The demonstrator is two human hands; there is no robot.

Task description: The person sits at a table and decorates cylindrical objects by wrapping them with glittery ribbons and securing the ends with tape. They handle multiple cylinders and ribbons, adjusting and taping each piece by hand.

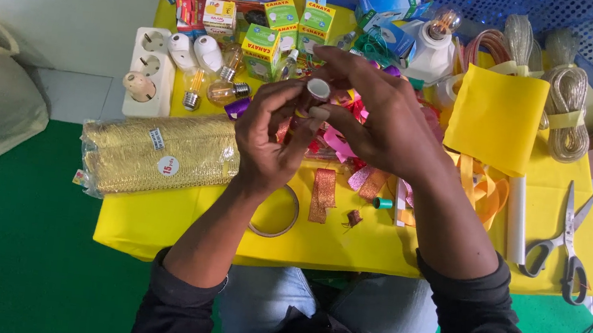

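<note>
Knees in pale blue jeans (369,310) sit nearest you, tucked under the near edge of the low table covered in yellow cloth (180,228). Your dark sleeves reach over that edge. Just under your left wrist lies a clear ring of tape (275,212), and beside it, below your hands, a short strip of glittery copper ribbon (322,193) and a small teal-capped piece (382,203).

Your left hand (269,130) and right hand (382,117) meet above the middle of the table. Both are curled, fingertips pinched together around a small white tube-shaped spool (317,89) wrapped with reddish ribbon; the left thumb and fingers grip its side, the right fingers close over it from above.

Left of your left hand lies a clear bag of gold mesh trim (158,152). Well to the right of your right arm rest steel scissors with grey handles (566,242) and, beyond your right hand, a folded yellow paper sheet (496,118).

Farther away from your hands stand a white multi-socket power strip (150,70), clear glass light bulbs (227,92) and green and yellow bulb boxes (281,29). Coils of pale cord (568,107) lie at the far right.
</note>
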